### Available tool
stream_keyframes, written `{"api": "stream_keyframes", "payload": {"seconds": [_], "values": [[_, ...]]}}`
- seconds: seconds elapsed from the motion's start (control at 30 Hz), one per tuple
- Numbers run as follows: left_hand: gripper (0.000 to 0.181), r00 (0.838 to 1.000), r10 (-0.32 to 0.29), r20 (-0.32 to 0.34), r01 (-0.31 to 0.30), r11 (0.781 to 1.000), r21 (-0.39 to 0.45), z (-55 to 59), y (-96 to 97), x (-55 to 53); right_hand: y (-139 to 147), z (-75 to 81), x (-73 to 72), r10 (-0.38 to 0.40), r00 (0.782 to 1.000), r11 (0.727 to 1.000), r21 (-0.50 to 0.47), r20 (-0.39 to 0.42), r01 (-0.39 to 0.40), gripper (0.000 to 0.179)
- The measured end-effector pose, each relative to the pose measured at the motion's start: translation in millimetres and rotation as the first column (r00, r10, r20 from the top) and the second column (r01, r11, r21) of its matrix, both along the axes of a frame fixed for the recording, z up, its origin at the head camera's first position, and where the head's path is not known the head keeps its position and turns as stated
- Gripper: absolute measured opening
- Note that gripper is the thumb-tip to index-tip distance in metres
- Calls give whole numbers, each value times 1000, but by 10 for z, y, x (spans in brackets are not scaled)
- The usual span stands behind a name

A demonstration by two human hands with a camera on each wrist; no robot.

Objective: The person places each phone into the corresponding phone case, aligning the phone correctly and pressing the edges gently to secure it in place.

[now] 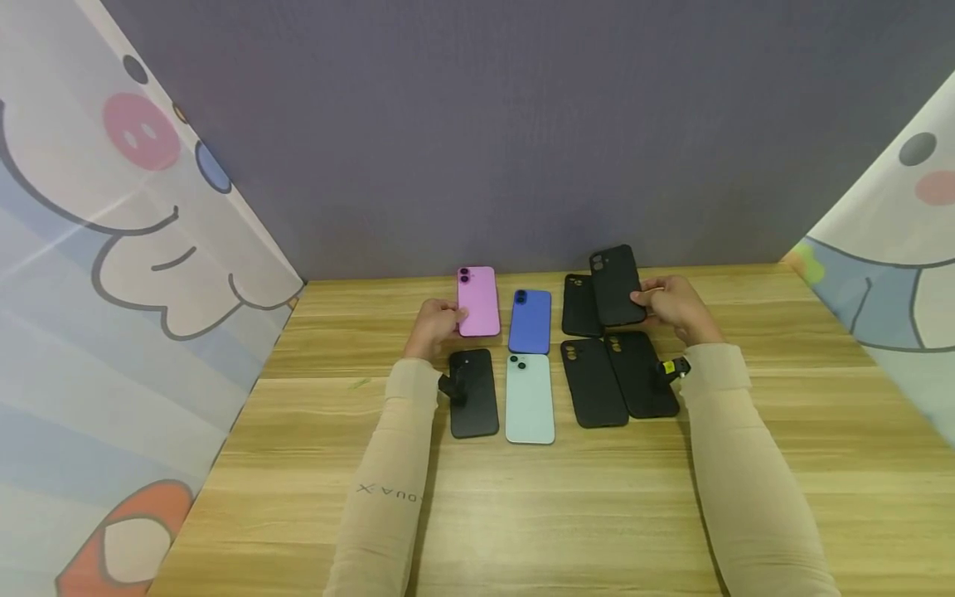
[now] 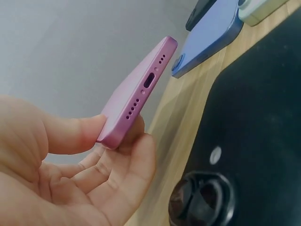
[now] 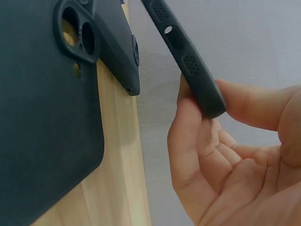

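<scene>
Pink phone [image 1: 482, 297] and raised black case [image 1: 616, 286] are corner-pinched by left hand [image 1: 435, 326] and right hand [image 1: 674, 305], I'd guess to leave their backs uncovered.

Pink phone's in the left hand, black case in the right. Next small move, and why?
I'd probably bring the black case inward toward the pink phone: the left hand and right hand each pinch theirs near a lower corner, lifted, and the two are apart, with the blue phone lying between.
</scene>
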State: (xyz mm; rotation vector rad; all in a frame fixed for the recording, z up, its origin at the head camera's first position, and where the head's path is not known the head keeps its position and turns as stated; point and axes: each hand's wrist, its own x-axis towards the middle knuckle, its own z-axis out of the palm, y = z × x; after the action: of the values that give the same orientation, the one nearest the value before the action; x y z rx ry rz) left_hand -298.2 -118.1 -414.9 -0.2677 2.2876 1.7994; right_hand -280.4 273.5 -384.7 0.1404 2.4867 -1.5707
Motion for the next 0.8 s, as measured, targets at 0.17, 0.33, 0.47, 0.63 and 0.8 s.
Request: {"api": "stream_keyframes", "payload": {"seconds": [0.17,0.33,0.47,0.63,0.8], "values": [[37,1000,-12,8,12,1000,4,38,23,23,-9,29,7,5,1000,1000,12,7,-5,45],[33,1000,-9,9,9,1000,19,51,40,33,-14,38,6,14,1000,999,32,1,-14,41],[33,1000,-1,5,1,999,40,63,62,34,-17,51,8,26,1000,999,33,3,-26,39],[32,1000,-8,-2,8,998,58,84,97,43,-35,77,20,39,999,999,32,9,-39,43],[31,1000,-13,-8,14,998,67,93,123,40,-58,113,44,68,998,997,40,5,-68,53]]}}
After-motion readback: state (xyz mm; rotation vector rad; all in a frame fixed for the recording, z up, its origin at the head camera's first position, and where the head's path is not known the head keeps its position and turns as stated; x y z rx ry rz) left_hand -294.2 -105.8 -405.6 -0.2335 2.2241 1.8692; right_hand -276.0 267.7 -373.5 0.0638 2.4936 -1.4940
